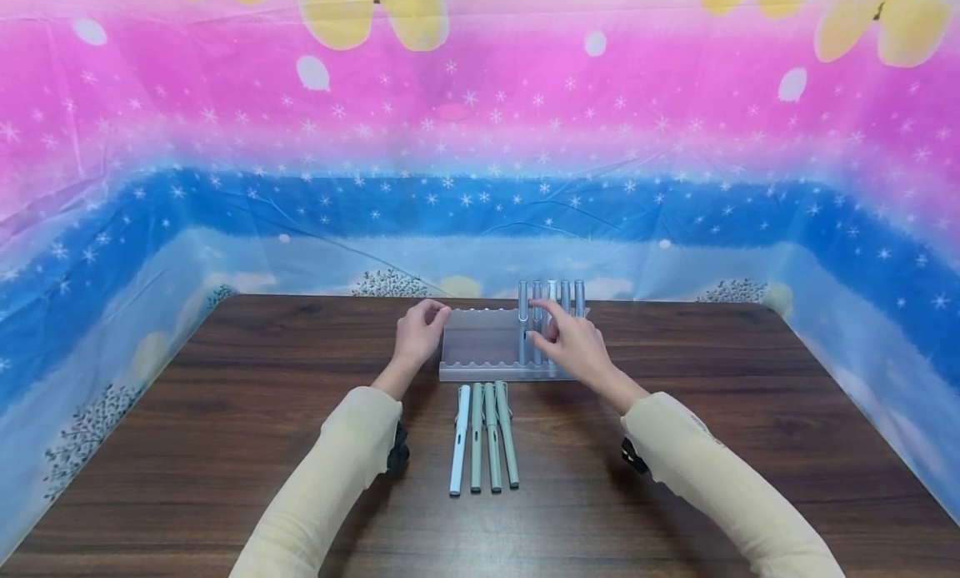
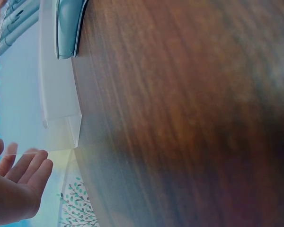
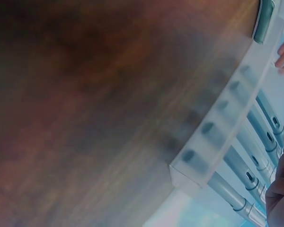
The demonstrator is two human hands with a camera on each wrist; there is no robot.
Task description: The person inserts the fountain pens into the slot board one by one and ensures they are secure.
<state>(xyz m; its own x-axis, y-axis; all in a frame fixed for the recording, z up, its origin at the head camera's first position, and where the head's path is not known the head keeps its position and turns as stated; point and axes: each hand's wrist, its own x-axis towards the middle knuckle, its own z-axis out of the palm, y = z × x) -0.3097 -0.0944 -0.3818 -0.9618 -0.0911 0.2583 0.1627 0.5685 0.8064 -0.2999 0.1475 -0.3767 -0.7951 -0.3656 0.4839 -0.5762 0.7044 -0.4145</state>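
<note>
A clear pen rack (image 1: 480,373) with scalloped ledges stands on the table. My left hand (image 1: 420,334) pinches its left edge near the upper corner, with the thumb on one side and fingers on the other. Several blue-grey pens (image 1: 522,344) stand side by side in the rack's right part. Over these pens is my right hand (image 1: 579,344), its thumb and index finger spread apart beside the leftmost one. In the right wrist view the pens' lower ends (image 3: 189,155) show through the front ledge, while the right hand (image 3: 280,184) appears only partly at the frame's edge.
In front of the rack lie a pale blue pen (image 1: 460,444) and three grey-green pens (image 1: 492,444), roughly parallel. The dark wooden table (image 1: 300,344) is enclosed by a printed cloth (image 1: 480,203) at the back and sides.
</note>
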